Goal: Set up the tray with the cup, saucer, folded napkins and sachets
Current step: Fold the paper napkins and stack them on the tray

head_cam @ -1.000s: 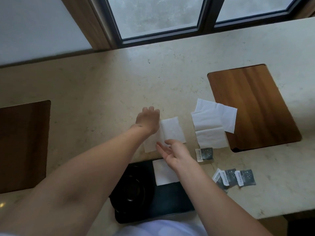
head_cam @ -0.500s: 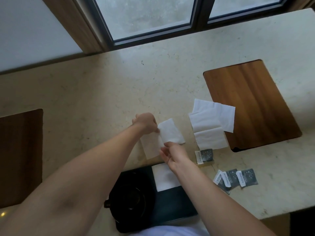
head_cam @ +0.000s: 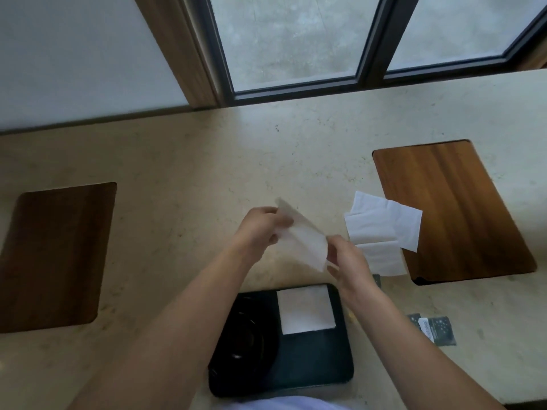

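A white napkin is held up off the counter between both hands. My left hand pinches its upper left edge and my right hand pinches its lower right corner. Below them a black tray sits at the counter's near edge. A folded white napkin lies in the tray's top right part, and a black cup on a saucer stands in its left part, partly hidden by my left forearm. Dark sachets lie on the counter to the right.
Loose white napkins lie spread right of my hands, overlapping a wooden inset board. Another dark wooden inset is at the left. A window with a dark frame runs along the back of the beige counter.
Both hands took hold of the napkin that lay flat on the counter and lifted it into the air, tilted. The camera view shifted slightly upward.
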